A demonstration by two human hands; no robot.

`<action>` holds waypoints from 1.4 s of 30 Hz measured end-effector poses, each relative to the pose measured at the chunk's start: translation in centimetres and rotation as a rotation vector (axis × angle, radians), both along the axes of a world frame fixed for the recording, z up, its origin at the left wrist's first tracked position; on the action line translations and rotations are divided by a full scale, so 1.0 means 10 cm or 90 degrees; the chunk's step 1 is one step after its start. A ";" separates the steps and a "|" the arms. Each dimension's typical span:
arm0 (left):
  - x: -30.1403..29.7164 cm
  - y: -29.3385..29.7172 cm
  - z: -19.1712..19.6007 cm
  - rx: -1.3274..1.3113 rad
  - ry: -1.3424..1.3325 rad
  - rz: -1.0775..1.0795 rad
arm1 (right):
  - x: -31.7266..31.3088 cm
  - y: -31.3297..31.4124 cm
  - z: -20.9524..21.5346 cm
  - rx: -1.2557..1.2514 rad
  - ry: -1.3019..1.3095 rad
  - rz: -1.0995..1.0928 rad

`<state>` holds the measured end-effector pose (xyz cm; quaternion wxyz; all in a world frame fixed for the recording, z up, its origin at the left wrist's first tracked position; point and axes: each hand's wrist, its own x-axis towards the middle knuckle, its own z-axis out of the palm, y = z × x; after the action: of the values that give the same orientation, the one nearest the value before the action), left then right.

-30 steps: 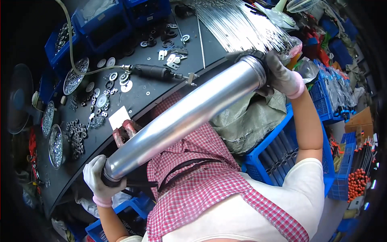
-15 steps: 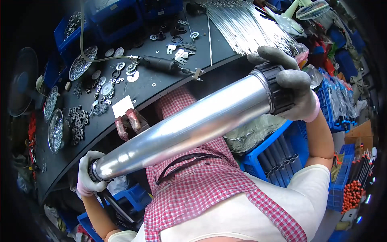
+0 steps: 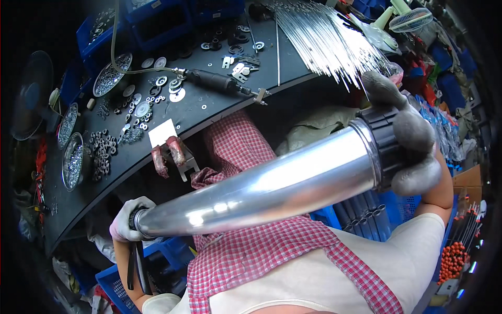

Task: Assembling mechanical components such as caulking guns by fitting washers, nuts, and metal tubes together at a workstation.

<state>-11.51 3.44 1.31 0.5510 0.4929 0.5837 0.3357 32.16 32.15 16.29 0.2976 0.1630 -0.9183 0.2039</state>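
A shiny metal cylinder lies aslant in front of my checked apron, held at both ends. My gloved left hand is wrapped round its lower left end, where a black fitting shows; a black strap-like piece hangs below that hand. At the upper right end, a ribbed black cap closes the tube. The fingers of my gloved right hand are curled over this cap. Part of the right hand blurs, and its palm is hidden behind the cap.
On the dark bench lie an air screwdriver, bowls of small metal parts, loose washers and nuts, and a bundle of thin metal rods. A two-pronged clamp juts from its edge. Blue crates stand below.
The cylinder's capped end has come nearer and moved right and down with my right hand. My left hand has shifted slightly right. The black strap now hangs more steeply.
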 end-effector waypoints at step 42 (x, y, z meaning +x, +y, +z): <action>0.13 0.11 -0.12 -0.024 0.024 0.014 | 0.10 0.15 -0.17 -0.220 -0.203 -0.037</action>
<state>-10.25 4.51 0.10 0.5454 0.4822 0.6057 0.3211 33.19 33.65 14.63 0.1779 0.0486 -0.9096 0.3724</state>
